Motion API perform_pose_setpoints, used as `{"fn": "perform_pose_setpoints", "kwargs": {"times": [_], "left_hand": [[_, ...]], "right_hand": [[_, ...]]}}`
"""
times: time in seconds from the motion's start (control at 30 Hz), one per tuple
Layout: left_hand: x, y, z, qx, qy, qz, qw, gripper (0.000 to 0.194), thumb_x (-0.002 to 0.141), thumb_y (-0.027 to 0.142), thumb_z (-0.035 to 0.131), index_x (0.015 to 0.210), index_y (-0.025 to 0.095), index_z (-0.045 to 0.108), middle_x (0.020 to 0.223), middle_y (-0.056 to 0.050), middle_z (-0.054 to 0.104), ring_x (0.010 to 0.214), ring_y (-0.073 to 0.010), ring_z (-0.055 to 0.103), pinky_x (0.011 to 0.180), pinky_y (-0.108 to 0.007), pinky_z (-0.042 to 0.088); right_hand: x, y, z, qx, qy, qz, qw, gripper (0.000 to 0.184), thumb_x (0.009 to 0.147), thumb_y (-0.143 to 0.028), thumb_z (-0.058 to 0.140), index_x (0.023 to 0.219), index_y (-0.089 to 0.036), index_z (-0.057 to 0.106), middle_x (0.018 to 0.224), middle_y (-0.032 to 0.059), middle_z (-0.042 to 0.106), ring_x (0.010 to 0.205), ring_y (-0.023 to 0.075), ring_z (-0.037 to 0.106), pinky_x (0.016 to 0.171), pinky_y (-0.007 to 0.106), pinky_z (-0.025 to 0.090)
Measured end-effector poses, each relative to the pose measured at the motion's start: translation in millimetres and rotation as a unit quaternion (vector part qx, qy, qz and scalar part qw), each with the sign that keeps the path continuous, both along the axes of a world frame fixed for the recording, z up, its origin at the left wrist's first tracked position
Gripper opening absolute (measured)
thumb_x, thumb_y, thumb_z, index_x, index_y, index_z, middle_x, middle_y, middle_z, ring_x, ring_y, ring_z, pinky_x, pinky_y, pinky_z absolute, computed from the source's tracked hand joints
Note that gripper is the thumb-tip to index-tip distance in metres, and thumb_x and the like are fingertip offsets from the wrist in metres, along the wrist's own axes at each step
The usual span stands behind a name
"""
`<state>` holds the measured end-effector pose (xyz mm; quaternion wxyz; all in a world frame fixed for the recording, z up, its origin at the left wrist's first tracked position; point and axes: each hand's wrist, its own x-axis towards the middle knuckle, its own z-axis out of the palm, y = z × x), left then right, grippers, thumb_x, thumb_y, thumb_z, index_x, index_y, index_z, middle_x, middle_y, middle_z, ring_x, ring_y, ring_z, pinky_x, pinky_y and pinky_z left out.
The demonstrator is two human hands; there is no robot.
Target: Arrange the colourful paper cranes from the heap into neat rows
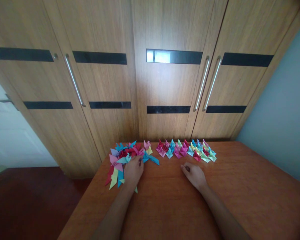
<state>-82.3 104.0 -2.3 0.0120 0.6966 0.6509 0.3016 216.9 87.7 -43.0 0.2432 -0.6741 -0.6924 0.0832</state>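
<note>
Left hand [134, 169]: at the right-hand side of a loose heap of multicoloured folded-paper pieces [116, 162], fingers bent downward and drawn narrow. Whether it grips a piece cannot be told; the fingertips are partly hidden. Just beside its fingers, on the right, lies a blue folded-paper piece with pointed ends [153, 159]; behind that, a pink pointed paper piece [147, 144] and a yellow paper piece [149, 150]. Red, yellow and blue paper points extend from the heap's near side toward the left forearm. A pale green paper tip [136, 190] shows beside the forearm.

Right hand [194, 174]: over the reddish-brown wooden table [162, 206], well apart from the left, fingers curled inward. Contents, if any, cannot be told. It is nearest to a grouped set of small pointed folded-paper shapes [183, 150] in pink, red, blue, yellow and pale green, set in close rows along the far side of the table. A gap separates this set from the heap.

Background: light-brown wooden wardrobe [165, 86] with black horizontal strips [99, 57] and long silver metal handles [202, 83].
</note>
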Motion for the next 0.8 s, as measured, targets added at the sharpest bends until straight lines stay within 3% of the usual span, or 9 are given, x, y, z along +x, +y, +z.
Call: {"fn": "perform_pose_setpoints", "kwargs": {"times": [0.1,0.23,0.33,0.47,0.63,0.8], "left_hand": [[-1,-1,5.9,0.081,-0.053,0.013,0.995,0.018,0.083,0.017,0.049,0.096,0.018,0.062,0.096,-0.005,0.064,0.08,-0.0178,0.061,0.075,-0.028,0.045],[16,-9,11.4,0.126,-0.14,-0.097,0.977,0.019,0.083,0.017,0.049,0.096,0.02,0.063,0.091,-0.003,0.064,0.072,-0.0141,0.058,0.07,-0.025,0.046],[43,-24,8.0,0.082,-0.178,-0.201,0.96,0.019,0.083,0.016,0.05,0.096,0.021,0.063,0.089,-0.001,0.064,0.074,-0.0131,0.058,0.068,-0.023,0.045],[77,-43,-6.7,-0.005,-0.171,-0.28,0.945,0.021,0.083,0.016,0.05,0.096,0.022,0.065,0.082,0.0,0.063,0.069,-0.0121,0.057,0.067,-0.022,0.044],[87,-46,-21.8,-0.079,-0.138,-0.295,0.942,0.021,0.079,0.014,0.051,0.089,0.022,0.067,0.078,0.0,0.063,0.067,-0.013,0.056,0.066,-0.023,0.042],[85,-44,-22.5,-0.099,-0.147,-0.284,0.943,0.021,0.077,0.014,0.051,0.088,0.022,0.067,0.077,0.0,0.064,0.068,-0.0133,0.056,0.067,-0.023,0.042]], "right_hand": [[0,-1,1.4,0.002,0.001,0.0,1.0,0.032,0.088,-0.039,0.044,0.064,-0.021,0.053,0.062,-0.0011,0.059,0.06,0.0125,0.054,0.054,0.022,0.029],[0,-1,4.0,-0.004,0.008,0.01,1.0,0.031,0.088,-0.038,0.044,0.064,-0.021,0.055,0.062,-0.001,0.059,0.059,0.0124,0.053,0.054,0.022,0.029],[0,-2,5.7,-0.008,0.017,0.017,1.0,0.03,0.087,-0.038,0.044,0.065,-0.021,0.056,0.062,-0.0008,0.059,0.059,0.013,0.054,0.054,0.022,0.03],[1,-3,7.8,-0.015,0.045,0.042,0.998,0.031,0.087,-0.041,0.043,0.069,-0.021,0.06,0.065,0.0,0.062,0.061,0.0139,0.055,0.057,0.023,0.033],[6,-7,14.2,-0.042,0.142,0.113,0.983,0.043,0.089,-0.051,0.037,0.075,-0.02,0.063,0.063,0.0001,0.061,0.062,0.0148,0.056,0.062,0.024,0.039],[9,-10,19.0,-0.098,0.295,0.219,0.925,0.044,0.085,-0.056,0.045,0.083,-0.016,0.064,0.063,0.0004,0.058,0.064,0.0141,0.055,0.063,0.024,0.042]]}}
